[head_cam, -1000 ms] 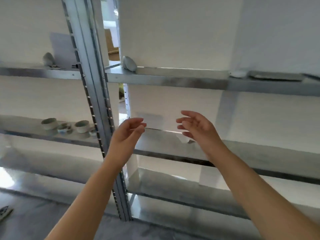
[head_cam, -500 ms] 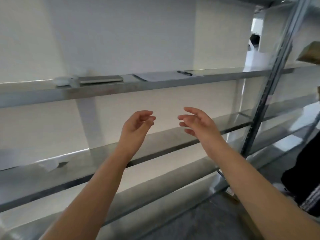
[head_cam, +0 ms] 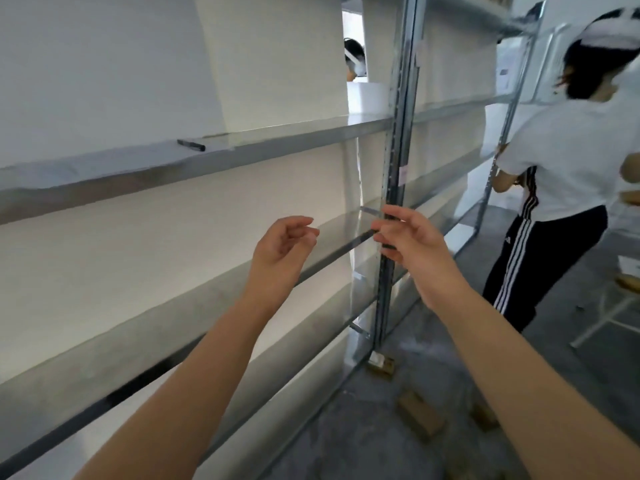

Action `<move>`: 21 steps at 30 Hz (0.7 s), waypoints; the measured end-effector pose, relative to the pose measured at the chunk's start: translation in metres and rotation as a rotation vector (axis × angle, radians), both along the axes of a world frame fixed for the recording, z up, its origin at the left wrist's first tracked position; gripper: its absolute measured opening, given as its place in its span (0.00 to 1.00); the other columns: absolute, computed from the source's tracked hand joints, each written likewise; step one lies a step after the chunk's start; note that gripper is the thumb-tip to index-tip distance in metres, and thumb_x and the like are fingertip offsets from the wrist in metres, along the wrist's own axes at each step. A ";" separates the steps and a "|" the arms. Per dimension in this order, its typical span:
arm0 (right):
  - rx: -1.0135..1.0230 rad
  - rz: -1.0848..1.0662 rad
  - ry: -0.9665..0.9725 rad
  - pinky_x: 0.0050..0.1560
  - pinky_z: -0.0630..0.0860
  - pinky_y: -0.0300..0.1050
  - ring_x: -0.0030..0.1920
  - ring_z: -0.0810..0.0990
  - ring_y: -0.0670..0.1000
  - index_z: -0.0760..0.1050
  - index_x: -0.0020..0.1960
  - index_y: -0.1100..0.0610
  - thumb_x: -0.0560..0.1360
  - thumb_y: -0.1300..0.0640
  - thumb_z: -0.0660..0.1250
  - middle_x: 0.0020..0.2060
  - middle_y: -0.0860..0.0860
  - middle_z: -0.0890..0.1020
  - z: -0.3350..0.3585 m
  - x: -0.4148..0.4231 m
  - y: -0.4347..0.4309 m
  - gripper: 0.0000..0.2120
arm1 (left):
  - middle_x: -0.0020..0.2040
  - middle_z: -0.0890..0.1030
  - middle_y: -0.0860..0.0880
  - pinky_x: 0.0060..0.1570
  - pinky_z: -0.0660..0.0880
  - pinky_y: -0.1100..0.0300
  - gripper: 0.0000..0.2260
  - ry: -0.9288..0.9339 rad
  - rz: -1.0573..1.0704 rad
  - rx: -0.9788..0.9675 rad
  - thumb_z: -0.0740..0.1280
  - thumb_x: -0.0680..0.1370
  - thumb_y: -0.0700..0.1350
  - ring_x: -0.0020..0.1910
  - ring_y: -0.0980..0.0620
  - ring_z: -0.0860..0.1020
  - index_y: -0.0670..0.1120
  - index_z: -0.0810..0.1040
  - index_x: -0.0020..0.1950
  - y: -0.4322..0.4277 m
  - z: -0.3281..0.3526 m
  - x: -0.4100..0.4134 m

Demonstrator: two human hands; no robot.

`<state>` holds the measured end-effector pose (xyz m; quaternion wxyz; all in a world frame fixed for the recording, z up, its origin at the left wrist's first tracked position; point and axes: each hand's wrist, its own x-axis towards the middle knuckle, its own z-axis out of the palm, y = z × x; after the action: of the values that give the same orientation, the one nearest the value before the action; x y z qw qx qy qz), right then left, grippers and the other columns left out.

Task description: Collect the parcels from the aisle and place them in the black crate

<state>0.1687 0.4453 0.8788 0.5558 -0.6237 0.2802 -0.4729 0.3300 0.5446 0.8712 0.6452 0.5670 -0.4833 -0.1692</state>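
Note:
My left hand point(head_cam: 284, 247) and my right hand point(head_cam: 412, 244) are raised side by side in front of a metal shelf rack point(head_cam: 394, 168). Both hold nothing and their fingers are loosely curled. Brown cardboard parcels lie on the grey aisle floor below my right arm: one long parcel point(head_cam: 419, 415), a smaller parcel point(head_cam: 381, 365) at the foot of the rack's upright, and another parcel point(head_cam: 485, 415) partly hidden by my right forearm. No black crate is in view.
A person in a white shirt and black striped trousers point(head_cam: 561, 174) stands in the aisle at right, facing the rack. A dark pen point(head_cam: 191, 144) lies on the upper shelf. A second person's head point(head_cam: 354, 57) shows behind the rack. A white frame point(head_cam: 609, 317) stands at far right.
The view has swung right along the rack; the aisle floor, the parcels and the person in white have come into view. Both hands stay raised and hold nothing.

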 end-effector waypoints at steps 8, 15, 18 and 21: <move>0.013 -0.250 0.051 0.51 0.75 0.42 0.51 0.80 0.49 0.74 0.56 0.51 0.77 0.60 0.64 0.48 0.48 0.82 -0.010 -0.021 -0.085 0.09 | 0.49 0.82 0.49 0.48 0.74 0.73 0.08 0.006 -0.318 0.039 0.64 0.78 0.38 0.49 0.57 0.80 0.44 0.77 0.56 -0.131 -0.001 -0.007; 0.030 -0.551 0.091 0.53 0.76 0.42 0.52 0.80 0.47 0.73 0.58 0.51 0.78 0.59 0.63 0.49 0.46 0.82 -0.022 -0.073 -0.134 0.10 | 0.49 0.82 0.50 0.56 0.75 0.63 0.08 0.003 -0.620 0.075 0.63 0.78 0.38 0.53 0.51 0.80 0.51 0.77 0.53 -0.243 -0.022 -0.038; 0.095 -0.678 0.109 0.50 0.76 0.42 0.51 0.80 0.48 0.73 0.59 0.52 0.78 0.59 0.63 0.49 0.46 0.82 -0.038 -0.105 -0.149 0.10 | 0.50 0.81 0.53 0.52 0.75 0.65 0.08 -0.002 -0.737 0.124 0.63 0.79 0.40 0.53 0.53 0.79 0.53 0.76 0.53 -0.275 -0.036 -0.066; 0.131 -0.772 0.093 0.49 0.74 0.43 0.49 0.79 0.48 0.74 0.55 0.52 0.77 0.61 0.63 0.49 0.48 0.81 -0.047 -0.137 -0.163 0.09 | 0.51 0.81 0.51 0.53 0.75 0.65 0.08 0.006 -0.806 0.127 0.63 0.79 0.40 0.53 0.53 0.79 0.51 0.76 0.53 -0.302 -0.042 -0.097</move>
<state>0.0315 0.2819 0.8320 0.3624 -0.4562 0.5488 -0.5994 0.2328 0.2423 0.8293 0.4922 0.3703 -0.6534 -0.4401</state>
